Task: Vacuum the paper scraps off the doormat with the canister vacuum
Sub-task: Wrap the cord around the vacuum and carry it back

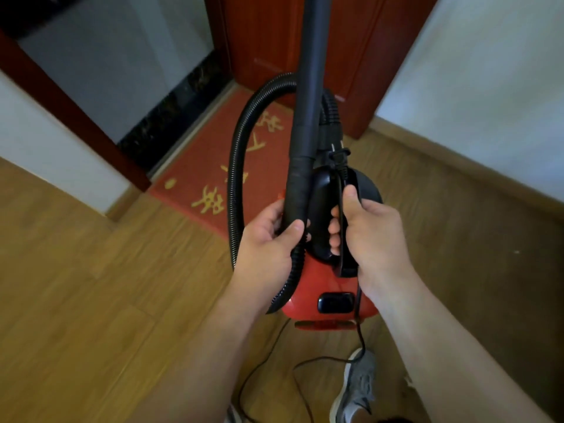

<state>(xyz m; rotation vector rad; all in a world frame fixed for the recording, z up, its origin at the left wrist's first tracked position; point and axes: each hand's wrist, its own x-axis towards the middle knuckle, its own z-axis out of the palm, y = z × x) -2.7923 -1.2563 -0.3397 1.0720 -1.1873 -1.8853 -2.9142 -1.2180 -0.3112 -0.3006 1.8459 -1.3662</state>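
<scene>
A red canister vacuum [317,282] with a black top hangs above the floor. My right hand [369,230] grips its black carry handle [346,239], with the power cord and its plug [335,155] held along the handle. My left hand [268,236] grips the lower end of the black wand [308,96], which points up out of view. The ribbed black hose [236,166] loops out to the left. Beyond lies the red doormat [207,178] with yellow characters, before a red door. One small pale speck [171,183] shows on the mat; other paper scraps cannot be made out.
The black cord [361,334] trails down to the wooden floor [91,300] by my grey shoe [355,389]. A red door [268,44] stands behind the mat, white walls with skirting on both sides, and a dark door frame [70,114] at the left.
</scene>
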